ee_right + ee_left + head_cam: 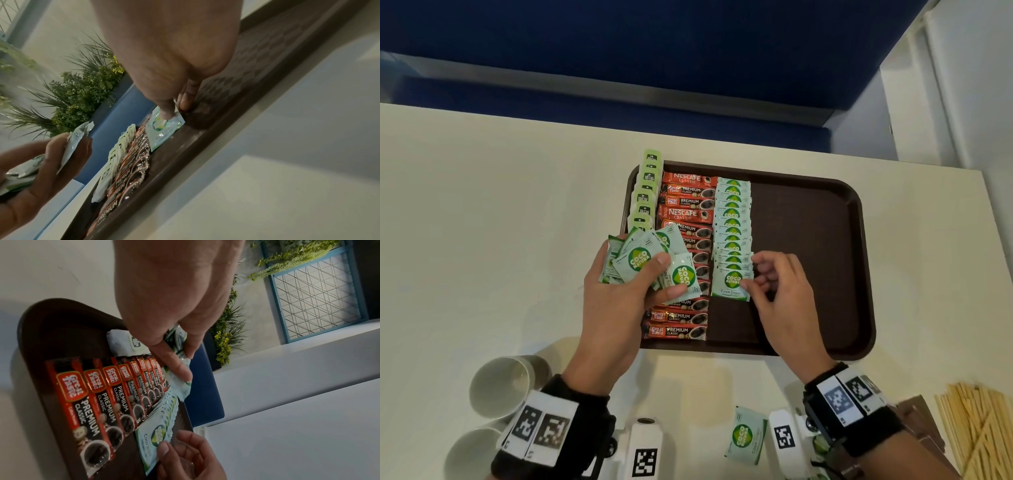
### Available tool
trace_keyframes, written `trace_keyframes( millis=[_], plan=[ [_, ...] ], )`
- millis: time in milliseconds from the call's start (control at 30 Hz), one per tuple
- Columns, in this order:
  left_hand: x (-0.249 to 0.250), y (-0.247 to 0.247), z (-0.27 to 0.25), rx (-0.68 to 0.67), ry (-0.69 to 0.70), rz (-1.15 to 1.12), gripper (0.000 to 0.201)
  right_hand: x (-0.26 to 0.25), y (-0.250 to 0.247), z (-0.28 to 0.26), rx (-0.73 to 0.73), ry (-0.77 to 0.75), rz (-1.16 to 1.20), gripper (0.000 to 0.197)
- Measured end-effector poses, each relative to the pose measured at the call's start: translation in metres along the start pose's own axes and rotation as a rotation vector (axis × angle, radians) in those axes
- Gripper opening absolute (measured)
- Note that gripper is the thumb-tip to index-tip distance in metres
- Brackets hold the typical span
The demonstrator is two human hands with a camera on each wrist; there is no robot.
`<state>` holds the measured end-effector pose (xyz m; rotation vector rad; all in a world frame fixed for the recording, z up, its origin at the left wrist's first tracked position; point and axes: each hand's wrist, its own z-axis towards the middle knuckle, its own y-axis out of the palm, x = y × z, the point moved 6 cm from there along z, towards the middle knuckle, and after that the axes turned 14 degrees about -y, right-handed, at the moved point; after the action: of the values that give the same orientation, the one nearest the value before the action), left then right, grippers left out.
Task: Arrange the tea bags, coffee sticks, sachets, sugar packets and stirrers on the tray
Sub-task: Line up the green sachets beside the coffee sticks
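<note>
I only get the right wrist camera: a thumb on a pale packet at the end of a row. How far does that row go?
Observer: In the head view, the sugar packets overlap in one column from the tray's far side, stopping short of the near edge. The right hand pinches the nearest packet.
Operator: Is there room left?
Observer: Yes, the right half of the tray is bare.
Operator: Anything still off the tray?
Observer: A pile of wooden stirrers lies on the table at the near right.
</note>
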<state>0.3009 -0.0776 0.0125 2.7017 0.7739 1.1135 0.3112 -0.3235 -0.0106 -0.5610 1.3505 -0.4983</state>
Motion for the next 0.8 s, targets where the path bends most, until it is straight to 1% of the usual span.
trace_keyframes(
  millis=[233,367,433,500,567,700,800],
  plan=[
    [-0.007,0.005,0.004,-0.016,0.003,0.005,0.05,0.002,-0.001,0.0,0.039,0.024,0.026,0.036],
    [-0.008,0.009,0.005,-0.027,0.002,-0.004,0.052,-0.01,-0.011,-0.002,0.127,0.061,0.057,0.029],
    [-0.008,0.012,0.004,-0.037,0.009,-0.006,0.052,-0.025,-0.011,-0.003,0.126,0.104,0.196,0.025],
    [-0.009,0.016,0.003,-0.046,0.016,-0.01,0.051,-0.041,-0.001,-0.004,0.036,0.185,0.409,0.025],
    [-0.009,0.021,0.001,-0.065,0.026,-0.014,0.051,-0.053,0.009,-0.005,-0.039,0.234,0.536,0.027],
    [-0.009,0.024,0.0,-0.078,0.04,-0.022,0.051,-0.056,0.009,-0.002,-0.019,0.315,0.673,0.022],
    [-0.009,0.024,0.001,-0.061,0.043,-0.041,0.048,-0.048,0.003,-0.003,-0.022,0.337,0.669,0.015]
  ],
)
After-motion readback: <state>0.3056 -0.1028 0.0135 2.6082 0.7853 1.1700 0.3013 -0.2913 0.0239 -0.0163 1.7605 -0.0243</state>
